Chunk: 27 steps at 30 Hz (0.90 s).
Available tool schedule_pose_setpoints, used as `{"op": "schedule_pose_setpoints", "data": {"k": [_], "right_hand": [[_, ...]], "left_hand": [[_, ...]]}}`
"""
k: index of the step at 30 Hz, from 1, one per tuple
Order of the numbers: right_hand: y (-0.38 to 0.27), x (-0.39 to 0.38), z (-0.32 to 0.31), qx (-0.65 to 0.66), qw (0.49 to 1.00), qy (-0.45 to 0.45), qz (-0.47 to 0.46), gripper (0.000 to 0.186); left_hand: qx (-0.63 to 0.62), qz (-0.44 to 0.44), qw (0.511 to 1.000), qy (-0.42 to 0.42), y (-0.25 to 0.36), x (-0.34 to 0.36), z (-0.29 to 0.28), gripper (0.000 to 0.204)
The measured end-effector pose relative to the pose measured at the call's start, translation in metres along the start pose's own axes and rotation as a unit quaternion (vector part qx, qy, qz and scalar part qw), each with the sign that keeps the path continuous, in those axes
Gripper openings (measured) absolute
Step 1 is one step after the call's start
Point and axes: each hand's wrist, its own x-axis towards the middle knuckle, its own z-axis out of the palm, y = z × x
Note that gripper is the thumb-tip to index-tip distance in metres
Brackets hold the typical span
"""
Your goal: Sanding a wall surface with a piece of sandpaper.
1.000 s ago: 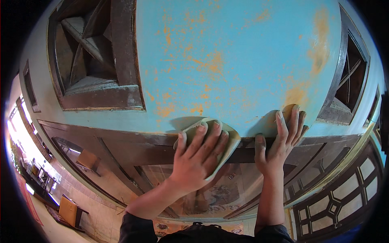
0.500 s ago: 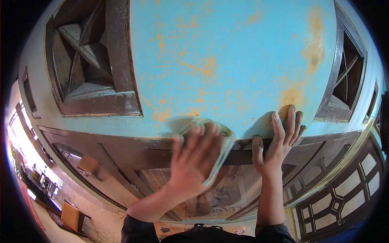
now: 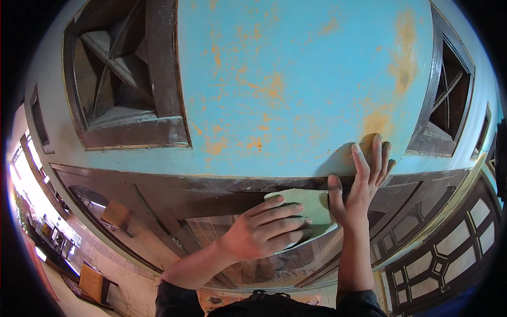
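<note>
My left hand (image 3: 266,228) grips a pale green, folded piece of sandpaper (image 3: 311,203), its fingers lying across the front and the thumb hidden. The sheet is in front of the dark brown window frame, just below the painted wall (image 3: 306,105). That wall is turquoise, with orange patches and specks showing through the paint. Higher up and to the right, my right hand (image 3: 364,177) rests with spread fingers against the wall's lower edge, holding nothing. Its thumb is close to the sandpaper's upper right corner.
Brown wooden vents with crossed slats stand on the left (image 3: 113,74) and right (image 3: 449,98). Below the wall runs a brown frame (image 3: 158,185) with glass panes. A chair (image 3: 94,282) is at lower left, and a dark panelled door (image 3: 443,253) at lower right.
My left hand has come down off the wall and to the right with the sandpaper, which now shows its flat face. My right hand stays nearly where it was.
</note>
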Motion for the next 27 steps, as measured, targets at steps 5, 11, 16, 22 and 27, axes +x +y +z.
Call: {"op": "schedule_pose_setpoints", "data": {"k": [5,11,16,22,27], "right_hand": [[-0.003,-0.004,-0.019,0.316,0.947,0.052,-0.012,0.04],[-0.043,-0.005,-0.045,0.361,0.92,0.006,-0.151,0.03],[-0.049,-0.018,-0.048,0.468,0.874,-0.052,-0.116,0.035],[-0.044,-0.03,-0.051,0.639,0.749,-0.161,0.069,0.068],[-0.044,-0.024,-0.046,0.683,0.672,-0.233,0.167,0.061]], "left_hand": [[-0.071,0.016,0.996,0.045,-0.013,0.006,-0.008,0.022],[-0.232,-0.03,0.972,0.03,-0.025,-0.001,-0.007,0.026],[-0.257,-0.039,0.962,0.089,-0.029,-0.004,-0.011,0.032],[-0.346,-0.043,0.931,0.107,-0.023,-0.015,-0.013,0.043],[-0.352,-0.003,0.923,0.156,-0.016,-0.018,-0.004,0.029]]}}
